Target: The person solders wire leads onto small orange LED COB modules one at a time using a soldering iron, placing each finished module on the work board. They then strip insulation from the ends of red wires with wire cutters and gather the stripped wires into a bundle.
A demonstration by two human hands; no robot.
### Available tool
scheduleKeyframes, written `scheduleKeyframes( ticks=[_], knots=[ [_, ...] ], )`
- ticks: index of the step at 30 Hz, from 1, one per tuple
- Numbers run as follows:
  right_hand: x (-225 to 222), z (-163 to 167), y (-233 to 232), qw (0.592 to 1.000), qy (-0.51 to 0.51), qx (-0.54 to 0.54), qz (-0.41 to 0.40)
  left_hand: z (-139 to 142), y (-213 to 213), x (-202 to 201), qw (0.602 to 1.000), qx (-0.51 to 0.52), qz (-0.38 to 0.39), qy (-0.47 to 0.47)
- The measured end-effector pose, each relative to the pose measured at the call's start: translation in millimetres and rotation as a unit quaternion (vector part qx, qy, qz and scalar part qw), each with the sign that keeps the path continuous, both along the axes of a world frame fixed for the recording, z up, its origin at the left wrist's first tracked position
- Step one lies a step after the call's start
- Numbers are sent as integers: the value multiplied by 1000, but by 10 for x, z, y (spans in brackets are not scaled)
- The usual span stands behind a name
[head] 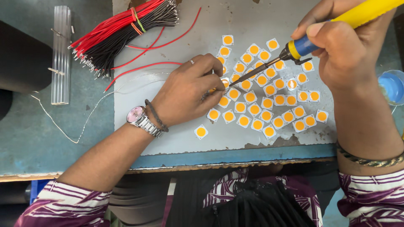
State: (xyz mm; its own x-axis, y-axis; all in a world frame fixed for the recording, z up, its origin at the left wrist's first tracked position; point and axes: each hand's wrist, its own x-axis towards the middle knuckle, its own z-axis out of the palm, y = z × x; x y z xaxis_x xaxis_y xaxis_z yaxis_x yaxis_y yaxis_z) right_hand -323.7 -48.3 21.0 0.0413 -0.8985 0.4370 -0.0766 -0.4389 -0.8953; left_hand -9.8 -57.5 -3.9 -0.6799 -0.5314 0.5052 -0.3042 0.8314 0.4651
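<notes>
Right hand (pixel 345 50) grips the soldering iron (pixel 294 48), tip touching the LED chip (pixel 225 83) (pinched by left hand (pixel 191 90)).

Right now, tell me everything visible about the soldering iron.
The soldering iron has a yellow plastic-looking handle, a blue collar and a thin dark metal shaft. It slants down from the upper right, its tip down among the square yellow-centred chips on the grey board. The right hand grips it at the collar; the left hand rests its fingertips beside the tip.
</notes>
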Motion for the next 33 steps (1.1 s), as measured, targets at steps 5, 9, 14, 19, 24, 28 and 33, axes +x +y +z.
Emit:
scheduleKeyframes(
  ticks=[5, 9, 14, 19, 24, 28, 33],
  knots=[
    [-50, -70, -23, 1000, -1, -5, 14, -20, -7, 8, 1000, -11, -1, 0],
    [-73, -64, -27, 1000, 11, 1, 13, -28, -16, -2, 1000, -5, 2, -4],
    [-94, -82, -37, 1000, -7, 11, 2, -20, -26, -13, 1000, -4, -3, 2],
    [-221, -80, 3, 998, -26, 44, -30, 6, 24, 5, 998, 46, -19, 37],
    [-245, -73, 2, 997, -18, 63, -45, -11, 41, -37, 998, 33, -30, 45],
    [-167, -38, 5, 999, 31, 34, -10, -44, 28, -49, 999, 22, -24, 40],
    [-107, 20, 32, 998, 55, 35, -9, -71, 15, -56, 999, 16, -25, 36]
  ],
)
